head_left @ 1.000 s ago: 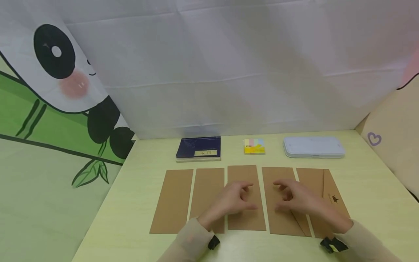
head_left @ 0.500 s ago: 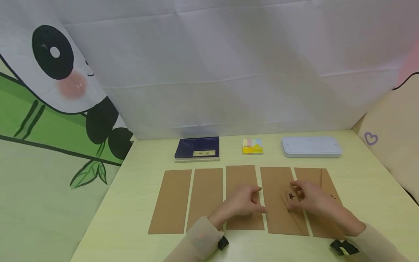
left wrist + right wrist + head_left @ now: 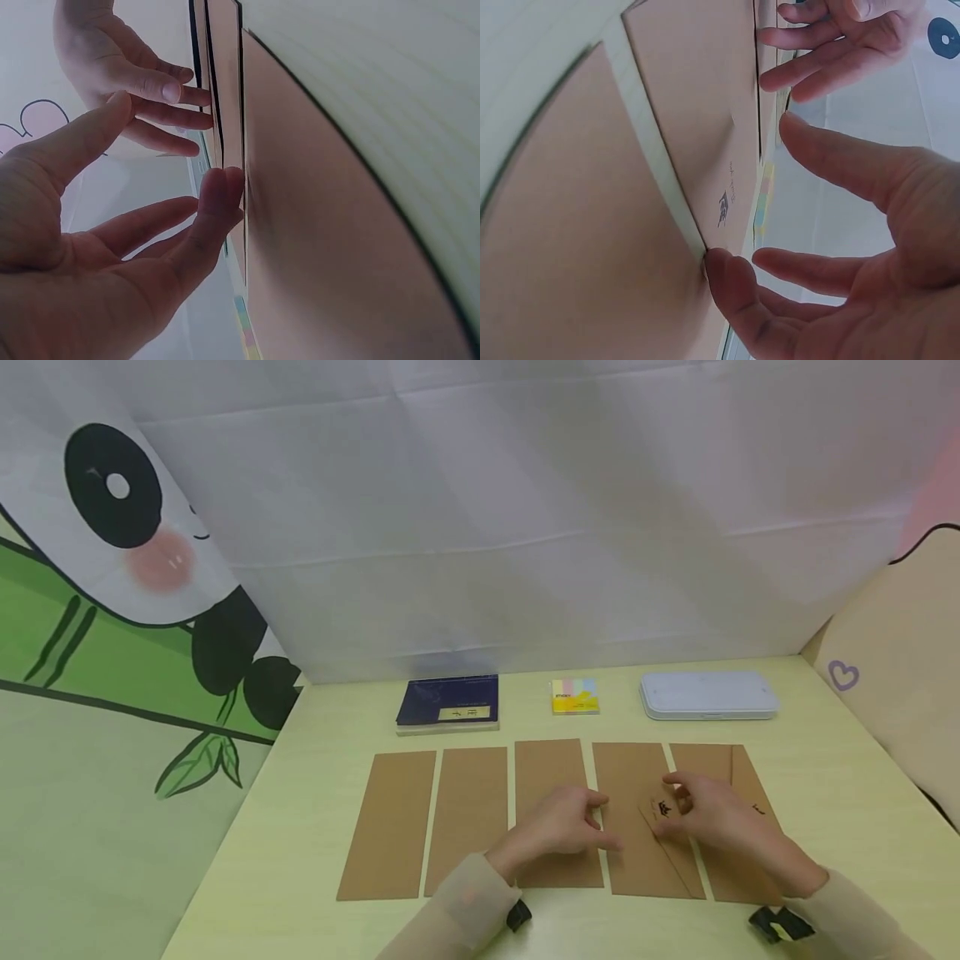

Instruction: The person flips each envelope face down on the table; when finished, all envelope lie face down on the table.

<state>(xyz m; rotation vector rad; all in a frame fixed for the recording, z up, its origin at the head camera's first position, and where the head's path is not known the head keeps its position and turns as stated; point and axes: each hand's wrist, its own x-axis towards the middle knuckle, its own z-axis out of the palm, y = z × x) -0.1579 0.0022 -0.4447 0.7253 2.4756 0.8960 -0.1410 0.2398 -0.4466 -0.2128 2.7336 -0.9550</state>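
Several brown paper envelopes lie in a row. My left hand (image 3: 558, 822) is over the third envelope (image 3: 551, 760), its fingertips reaching to the left edge of the fourth envelope (image 3: 630, 768); its fingers are loosely bent and hold nothing. My right hand (image 3: 720, 814) is over the gap between the fourth and fifth envelope (image 3: 712, 758), fingers relaxed. In the right wrist view its fingertips (image 3: 724, 262) are right at the edge of the envelope with a crown print (image 3: 694, 112). From the left wrist view, the left fingertips (image 3: 216, 187) are close over the paper.
At the back of the pale table (image 3: 300, 827) are a dark blue book (image 3: 442, 697), a small pack of sticky notes (image 3: 575, 697) and a white pencil case (image 3: 708, 695). The two left envelopes (image 3: 386, 827) lie beyond the hands. A white cloth (image 3: 480, 527) hangs behind.
Both hands have shifted right: the left from the third envelope toward the fourth, the right off the fourth, uncovering its crown print. The envelopes lie in the same row.
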